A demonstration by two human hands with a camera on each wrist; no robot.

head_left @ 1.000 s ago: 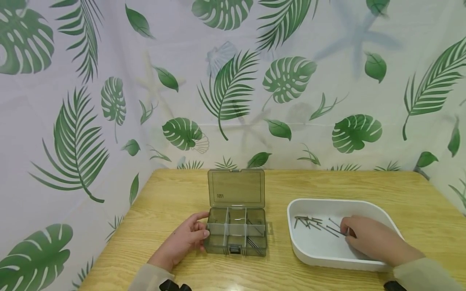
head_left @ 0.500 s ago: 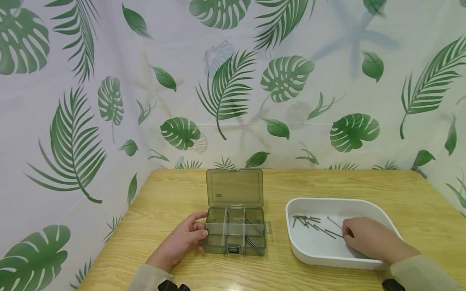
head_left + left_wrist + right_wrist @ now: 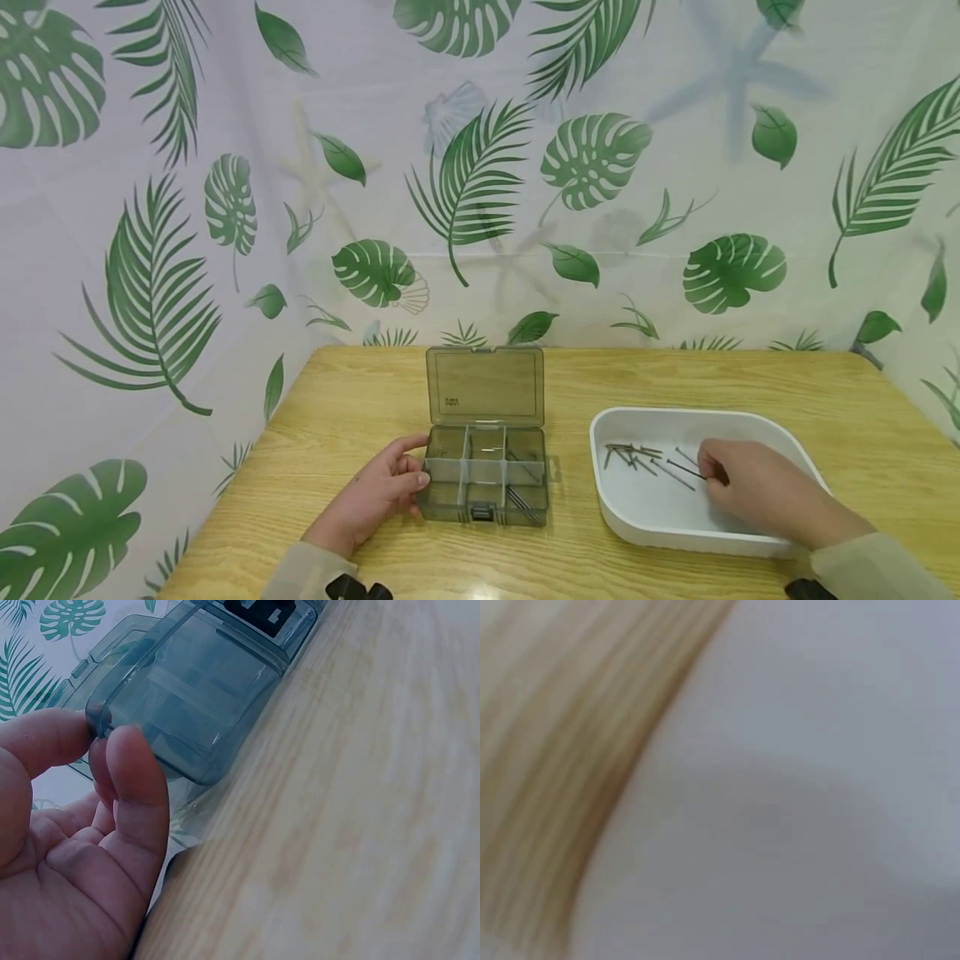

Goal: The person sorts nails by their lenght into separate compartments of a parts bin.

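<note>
My left hand (image 3: 378, 493) holds the left side of a smoky clear compartment box (image 3: 482, 492), its lid (image 3: 486, 386) standing up at the back. In the left wrist view, thumb and forefinger pinch a corner of the box (image 3: 202, 697). Thin dark nails lie in the box's front right compartment, and another in the one behind. Inside the white tray (image 3: 697, 537) my right hand (image 3: 765, 487) pinches a long dark nail (image 3: 684, 469) by one end, fingers curled. The right wrist view is blurred, filled mostly by the white tray (image 3: 780, 825).
Several brownish nails (image 3: 630, 455) lie heaped at the tray's left, with a longer one (image 3: 673, 475) near the pinched nail. Both containers stand on a wooden table (image 3: 337, 392). Behind it hangs a leaf-printed cloth (image 3: 495, 167).
My right hand has shifted slightly up and left, and the pinched nail has moved with it, away from the longer one beside it. My left hand and the box stay put.
</note>
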